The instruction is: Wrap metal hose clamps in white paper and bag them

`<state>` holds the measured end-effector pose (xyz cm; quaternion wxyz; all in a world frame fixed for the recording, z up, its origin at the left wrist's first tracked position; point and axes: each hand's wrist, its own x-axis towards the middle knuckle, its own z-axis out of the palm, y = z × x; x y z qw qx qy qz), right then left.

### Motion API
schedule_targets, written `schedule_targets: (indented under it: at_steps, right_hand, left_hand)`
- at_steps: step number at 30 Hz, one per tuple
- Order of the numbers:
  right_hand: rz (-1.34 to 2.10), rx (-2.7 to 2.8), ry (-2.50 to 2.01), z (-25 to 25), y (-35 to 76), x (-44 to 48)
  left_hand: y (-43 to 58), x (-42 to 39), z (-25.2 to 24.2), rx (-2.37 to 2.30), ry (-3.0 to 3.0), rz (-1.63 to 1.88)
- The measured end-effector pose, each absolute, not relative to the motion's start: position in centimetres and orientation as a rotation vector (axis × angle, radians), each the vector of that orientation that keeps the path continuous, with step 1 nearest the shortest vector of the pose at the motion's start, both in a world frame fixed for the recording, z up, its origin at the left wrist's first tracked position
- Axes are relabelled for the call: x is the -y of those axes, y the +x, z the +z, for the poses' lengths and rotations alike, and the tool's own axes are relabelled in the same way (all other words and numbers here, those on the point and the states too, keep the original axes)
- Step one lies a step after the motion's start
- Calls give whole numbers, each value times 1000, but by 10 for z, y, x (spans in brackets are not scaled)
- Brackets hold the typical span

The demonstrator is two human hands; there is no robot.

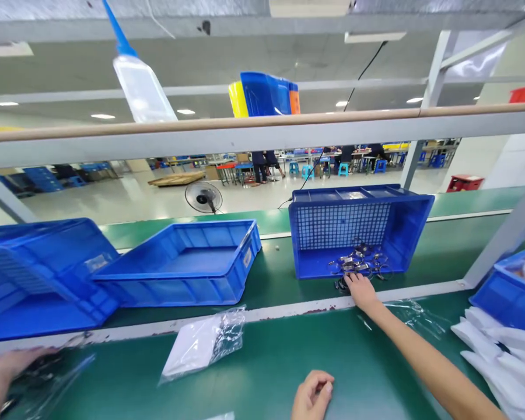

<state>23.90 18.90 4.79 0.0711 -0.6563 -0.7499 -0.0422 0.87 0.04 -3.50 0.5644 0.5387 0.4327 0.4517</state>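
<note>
The right hand [361, 291] is touching glossy, silvery looped metal pieces [359, 260] in a tilted blue plastic bin [405, 230], grip unclear, the left hand [311, 398] holding its fingers curled closed.

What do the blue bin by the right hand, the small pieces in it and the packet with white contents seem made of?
Blue bin: probably moulded plastic, semi-gloss, given its ribs and grid panel.
Small pieces: likely metal, shiny, from their silvery glints.
Packet: likely glossy plastic film, by its crinkles and transparency; the white contents might be paper or foam.
</note>
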Motion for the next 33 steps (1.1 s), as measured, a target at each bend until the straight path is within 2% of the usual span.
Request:
schedule_targets:
  at_steps: [5, 14, 20, 27, 33]
  right_hand:
    - [-244, 2394, -2100, 40, 236, -196]
    - [-212, 2615, -2031, 46, 239, -192]
    - [-164, 2614, -1985, 61, 226, -191]
    - [-128, 2595, -1669, 62, 179, -126]
    - [-73, 2641, -1383, 48, 141, -58]
  left_hand:
    - [10, -4, -42, -1014, 1327, 1055]
    - [10, 7, 6, -1100, 1402, 966]
    - [10, 9, 12, -1106, 1395, 973]
    - [10, 5, 1, -1099, 1197, 1036]
    - [-1, 4, 3, -1364, 1169, 1285]
